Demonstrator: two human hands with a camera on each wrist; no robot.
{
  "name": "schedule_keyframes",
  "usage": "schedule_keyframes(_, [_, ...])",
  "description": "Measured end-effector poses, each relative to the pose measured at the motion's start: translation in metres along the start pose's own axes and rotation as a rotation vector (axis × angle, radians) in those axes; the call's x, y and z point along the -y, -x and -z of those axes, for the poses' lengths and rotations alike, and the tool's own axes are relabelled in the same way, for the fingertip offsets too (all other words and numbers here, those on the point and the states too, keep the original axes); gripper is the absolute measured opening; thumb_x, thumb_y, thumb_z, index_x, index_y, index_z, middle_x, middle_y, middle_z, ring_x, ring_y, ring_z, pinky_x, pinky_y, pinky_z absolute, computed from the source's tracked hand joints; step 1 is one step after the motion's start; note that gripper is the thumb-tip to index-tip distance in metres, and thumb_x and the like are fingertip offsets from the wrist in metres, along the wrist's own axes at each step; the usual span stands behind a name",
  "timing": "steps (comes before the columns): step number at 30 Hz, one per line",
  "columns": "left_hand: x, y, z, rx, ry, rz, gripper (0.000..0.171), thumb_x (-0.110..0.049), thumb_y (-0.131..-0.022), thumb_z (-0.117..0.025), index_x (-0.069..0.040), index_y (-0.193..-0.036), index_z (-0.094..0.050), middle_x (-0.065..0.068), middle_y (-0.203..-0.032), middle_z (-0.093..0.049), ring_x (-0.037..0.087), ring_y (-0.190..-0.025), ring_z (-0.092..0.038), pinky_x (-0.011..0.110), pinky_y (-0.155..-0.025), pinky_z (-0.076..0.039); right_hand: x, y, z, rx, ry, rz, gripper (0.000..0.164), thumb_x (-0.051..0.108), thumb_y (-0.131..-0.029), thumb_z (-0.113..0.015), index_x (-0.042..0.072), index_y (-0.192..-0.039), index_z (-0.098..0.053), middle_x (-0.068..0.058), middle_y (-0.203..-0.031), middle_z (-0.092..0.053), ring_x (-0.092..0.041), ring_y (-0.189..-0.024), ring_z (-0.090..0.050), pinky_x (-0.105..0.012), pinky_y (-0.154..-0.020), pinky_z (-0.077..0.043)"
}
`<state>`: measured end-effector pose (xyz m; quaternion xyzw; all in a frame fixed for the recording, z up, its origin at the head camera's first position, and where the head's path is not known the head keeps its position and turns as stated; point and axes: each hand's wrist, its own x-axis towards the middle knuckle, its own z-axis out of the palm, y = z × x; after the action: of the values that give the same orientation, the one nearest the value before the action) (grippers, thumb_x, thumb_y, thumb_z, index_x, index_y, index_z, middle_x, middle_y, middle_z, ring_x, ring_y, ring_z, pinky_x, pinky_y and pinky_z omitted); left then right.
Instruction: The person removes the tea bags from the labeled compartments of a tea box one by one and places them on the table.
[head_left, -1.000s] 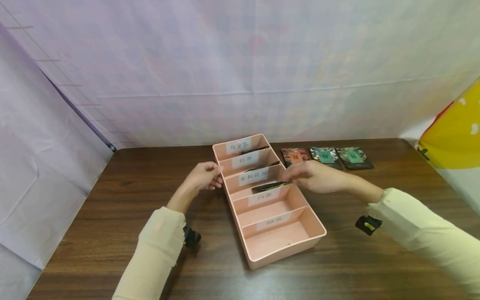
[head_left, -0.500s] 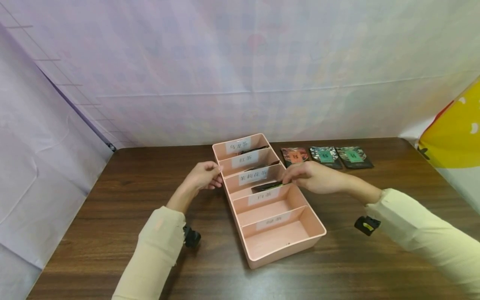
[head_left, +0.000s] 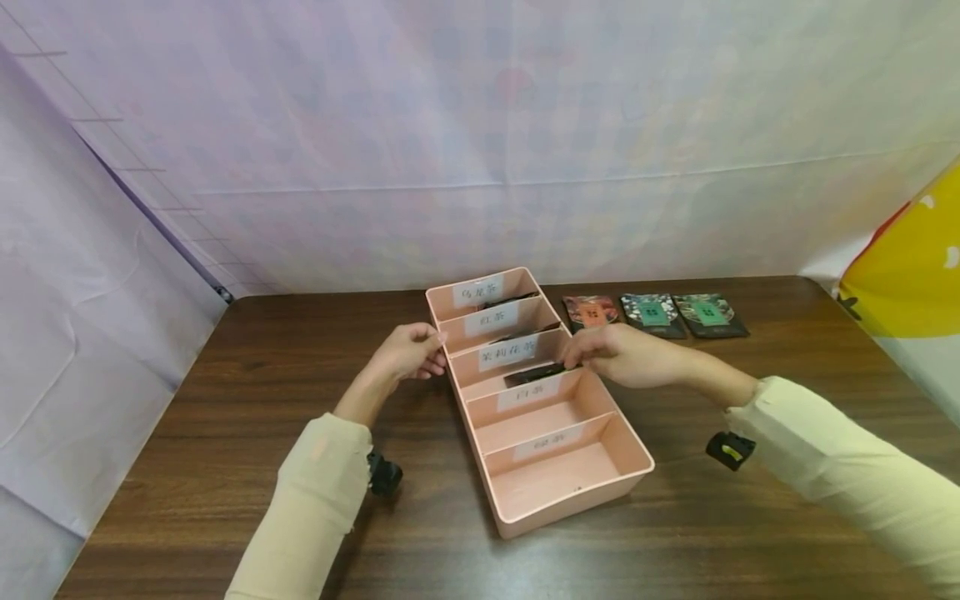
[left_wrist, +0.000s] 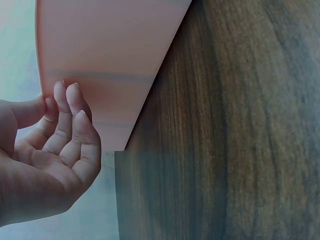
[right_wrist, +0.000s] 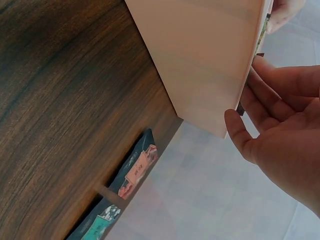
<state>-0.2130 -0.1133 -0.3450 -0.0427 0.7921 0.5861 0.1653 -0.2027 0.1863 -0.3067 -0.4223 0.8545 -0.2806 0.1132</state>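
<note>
Dark tea packet sitting in the third slot, right hand on its end!

The right hand [head_left: 626,354] is reaching over the side of the pink tray [head_left: 577,504], thumb and fingers curling to pinch the right end of a dark packet [head_left: 534,374]. And what a slim one: it's showing mostly as a narrow black strip, leaning low in the third compartment from the far end, while the right wrist view is catching a sliver of green patterning along it. The white label [head_left: 507,352] on that compartment's far wall is carrying handwritten Chinese characters.

Over on the other side, the left hand [head_left: 412,352] is pinching the tray's rim between thumb and forefinger, the remaining fingers curling loosely by the outer wall.

Two more dark packets are standing in the two farthest compartments, only their upper edges showing. Beyond the right hand, three flat packets are lying in a row on the wooden table [head_left: 285,375]: one orange-red [head_left: 592,313], one white-flowered with a teal panel [head_left: 652,314], one green [head_left: 709,314].
</note>
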Motion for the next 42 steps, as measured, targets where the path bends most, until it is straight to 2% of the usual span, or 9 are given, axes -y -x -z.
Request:
schedule_keyframes(11, [-0.001, 0.001, -0.001, -0.002, -0.004, -0.004, 0.018, -0.017, -0.096, -0.048, -0.003, -0.086, -0.052, 0.003, -0.064, -0.055, 0.011, -0.055, -0.056, 0.022, -0.052, -0.045, -0.003, -0.001, -0.003, -0.009, 0.061, 0.000, 0.025, -0.011, -0.083, -0.047, -0.004, -0.097, -0.066, -0.016, -0.105, -0.062, -0.033, -0.104, -0.055, -0.044, -0.086, -0.044])
schedule_keyframes(31, [0.000, 0.001, -0.001, -0.006, -0.008, -0.006, 0.019, -0.018, -0.096, -0.049, -0.003, -0.085, -0.052, 0.004, -0.066, -0.055, 0.012, -0.056, -0.056, 0.026, -0.056, -0.047, 0.002, 0.000, 0.003, -0.053, 0.069, -0.030, 0.024, -0.008, -0.085, -0.049, -0.006, -0.104, -0.064, -0.018, -0.112, -0.060, -0.033, -0.105, -0.056, -0.043, -0.087, -0.045])
schedule_keyframes(37, [0.001, 0.001, -0.001, -0.004, -0.006, -0.012, 0.019, -0.017, -0.096, -0.048, -0.002, -0.085, -0.052, 0.004, -0.065, -0.055, 0.011, -0.056, -0.056, 0.023, -0.053, -0.046, 0.003, 0.000, 0.006, -0.058, 0.047, -0.066, 0.024, -0.008, -0.086, -0.048, -0.005, -0.105, -0.064, -0.018, -0.114, -0.059, -0.035, -0.111, -0.051, -0.046, -0.092, -0.040])
schedule_keyframes(42, [0.001, 0.000, 0.000, -0.002, -0.006, -0.016, 0.018, -0.017, -0.096, -0.048, -0.002, -0.085, -0.052, 0.004, -0.066, -0.056, 0.011, -0.056, -0.056, 0.025, -0.055, -0.047, 0.005, 0.000, 0.010, -0.085, 0.060, -0.057, 0.024, -0.009, -0.086, -0.050, -0.003, -0.103, -0.066, -0.016, -0.113, -0.060, -0.036, -0.113, -0.049, -0.047, -0.094, -0.038])
